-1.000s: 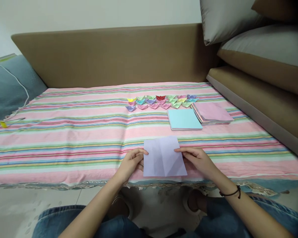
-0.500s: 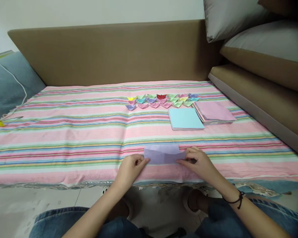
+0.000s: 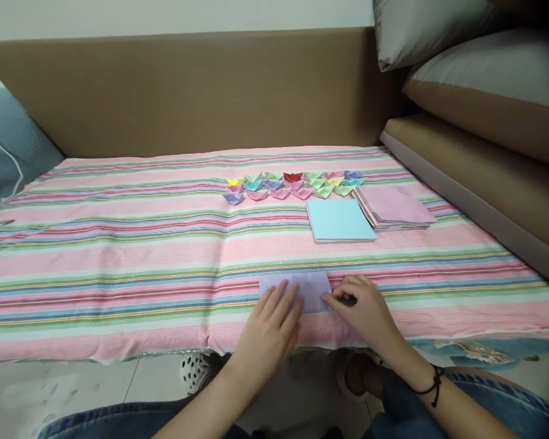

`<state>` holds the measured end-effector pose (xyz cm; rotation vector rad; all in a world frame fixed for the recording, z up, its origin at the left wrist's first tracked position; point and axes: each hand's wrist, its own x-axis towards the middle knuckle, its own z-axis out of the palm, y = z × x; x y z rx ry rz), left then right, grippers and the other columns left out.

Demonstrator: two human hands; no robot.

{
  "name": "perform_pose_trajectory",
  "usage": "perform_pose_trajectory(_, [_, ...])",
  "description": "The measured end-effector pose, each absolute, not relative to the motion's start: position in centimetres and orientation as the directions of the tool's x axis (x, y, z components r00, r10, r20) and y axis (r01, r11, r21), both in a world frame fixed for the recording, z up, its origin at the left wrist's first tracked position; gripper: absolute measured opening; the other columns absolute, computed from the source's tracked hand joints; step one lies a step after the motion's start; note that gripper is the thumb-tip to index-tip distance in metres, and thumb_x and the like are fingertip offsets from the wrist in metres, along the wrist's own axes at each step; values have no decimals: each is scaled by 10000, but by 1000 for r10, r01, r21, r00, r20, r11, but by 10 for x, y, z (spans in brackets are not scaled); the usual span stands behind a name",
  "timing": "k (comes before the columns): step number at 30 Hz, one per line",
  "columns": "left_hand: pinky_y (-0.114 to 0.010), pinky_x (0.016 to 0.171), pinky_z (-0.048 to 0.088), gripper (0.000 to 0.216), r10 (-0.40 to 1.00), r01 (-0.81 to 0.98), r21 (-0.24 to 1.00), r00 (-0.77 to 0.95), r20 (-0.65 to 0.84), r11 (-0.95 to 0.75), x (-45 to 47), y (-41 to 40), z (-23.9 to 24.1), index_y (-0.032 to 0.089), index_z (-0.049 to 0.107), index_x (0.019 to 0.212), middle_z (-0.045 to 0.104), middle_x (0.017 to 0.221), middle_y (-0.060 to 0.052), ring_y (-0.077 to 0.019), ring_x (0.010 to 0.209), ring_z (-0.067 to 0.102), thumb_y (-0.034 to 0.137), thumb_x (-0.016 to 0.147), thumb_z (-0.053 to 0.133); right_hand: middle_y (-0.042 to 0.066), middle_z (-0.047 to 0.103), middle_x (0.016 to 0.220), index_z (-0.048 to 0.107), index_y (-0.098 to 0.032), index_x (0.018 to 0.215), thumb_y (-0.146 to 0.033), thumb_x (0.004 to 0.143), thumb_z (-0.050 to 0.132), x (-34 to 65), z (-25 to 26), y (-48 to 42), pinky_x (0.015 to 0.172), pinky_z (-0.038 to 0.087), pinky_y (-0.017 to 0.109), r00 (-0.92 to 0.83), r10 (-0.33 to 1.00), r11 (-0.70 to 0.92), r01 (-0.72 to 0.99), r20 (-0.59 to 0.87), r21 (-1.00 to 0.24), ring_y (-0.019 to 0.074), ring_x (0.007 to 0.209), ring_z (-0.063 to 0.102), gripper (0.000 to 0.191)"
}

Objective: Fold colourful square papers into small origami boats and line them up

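A folded sheet of purple paper [image 3: 315, 291] lies on the striped cloth close to the front edge. My left hand [image 3: 272, 323] rests on the paper's left part, fingers stretched out and lying flat. At the paper's right edge, my right hand [image 3: 359, 302] pinches the corner between thumb and finger. Behind the paper sits a stack of square sheets with light blue on top [image 3: 341, 219], and beside it a looser stack with pink on top [image 3: 396, 205].
Several small folded paper boats [image 3: 281, 185] stand in rows beyond the stacks. Cushions [image 3: 489, 91] are piled at the right, and a brown backrest [image 3: 187, 94] runs along the back. A white cable [image 3: 11, 161] trails at the far left.
My left hand has let go of the paper's left edge and now lies flat on top. The paper's raised front layer is now down flat. My right hand stays at the right edge.
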<state>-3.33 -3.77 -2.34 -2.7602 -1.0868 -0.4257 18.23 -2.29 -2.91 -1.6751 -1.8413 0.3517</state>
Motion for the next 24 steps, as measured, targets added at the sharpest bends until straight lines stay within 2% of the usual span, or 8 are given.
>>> perform_pose_trajectory(2, [-462, 1071, 257, 553, 672, 702, -48, 696, 252, -710, -27, -43, -30, 156, 378, 1361, 353, 1456, -86, -319, 1354, 242, 441, 887, 406, -1, 535, 563, 502, -197, 501, -296, 727, 652, 182, -29, -23, 630, 335, 304, -5, 963, 164, 804, 269, -571, 182, 650, 483, 290])
perform_pose_trajectory(5, [-496, 1088, 213, 705, 716, 739, -77, 670, 196, -670, -22, -50, -36, 172, 264, 1423, 240, 1508, -76, -346, 1376, 165, 577, 855, 361, 5, 545, 573, 513, -196, 507, -289, 728, 651, 182, -29, -23, 630, 336, 306, -8, 967, 157, 804, 253, -574, 189, 659, 486, 276])
perform_pose_trajectory(12, [-486, 1103, 195, 742, 706, 726, -138, 687, 170, -674, -25, -49, -38, 196, 214, 1441, 187, 1524, -49, -335, 1387, 122, 611, 839, 345, 7, 547, 598, 511, -197, 533, -268, 725, 646, 183, -27, -23, 641, 356, 317, -13, 979, 134, 793, 204, -594, 192, 670, 490, 245])
perform_pose_trajectory(14, [-486, 1100, 204, 752, 699, 718, -144, 696, 168, -681, -25, -47, -38, 212, 214, 1441, 189, 1524, -38, -336, 1387, 124, 617, 827, 371, 1, 532, 613, 525, -199, 602, -269, 707, 660, 183, -27, -23, 631, 370, 316, 17, 978, 114, 789, 207, -604, 188, 656, 493, 185])
perform_pose_trajectory(16, [-489, 1097, 212, 762, 693, 712, -146, 702, 166, -686, -26, -47, -37, 225, 216, 1440, 193, 1523, -30, -338, 1385, 131, 620, 814, 398, 5, 537, 672, 566, -199, 759, -278, 717, 656, 182, -27, -23, 642, 398, 325, 51, 973, 102, 782, 226, -615, 191, 670, 508, 127])
perform_pose_trajectory(19, [-504, 1094, 217, 777, 692, 709, -143, 705, 156, -690, -26, -46, -36, 245, 214, 1439, 191, 1524, -18, -344, 1382, 140, 622, 797, 436, 56, 569, 907, 577, -230, 1062, -279, 787, 596, 182, -26, -22, 753, 430, 374, -16, 959, 184, 795, 283, -578, 225, 842, 546, 280])
perform_pose_trajectory(22, [-534, 1092, 206, 766, 694, 708, -142, 706, 143, -692, -27, -46, -34, 264, 207, 1438, 183, 1526, -4, -344, 1382, 141, 611, 799, 448, 79, 537, 1099, 566, -282, 1154, -297, 797, 600, 182, -26, -22, 864, 409, 431, -93, 943, 260, 803, 318, -537, 260, 1008, 516, 359])
perform_pose_trajectory(24, [-551, 1088, 200, 752, 692, 707, -140, 708, 143, -694, -27, -45, -33, 271, 203, 1438, 182, 1526, 0, -344, 1382, 140, 605, 807, 439, 85, 557, 1091, 541, -255, 1181, -313, 776, 629, 183, -26, -23, 879, 414, 436, -33, 947, 230, 767, 320, -599, 262, 1014, 524, 419])
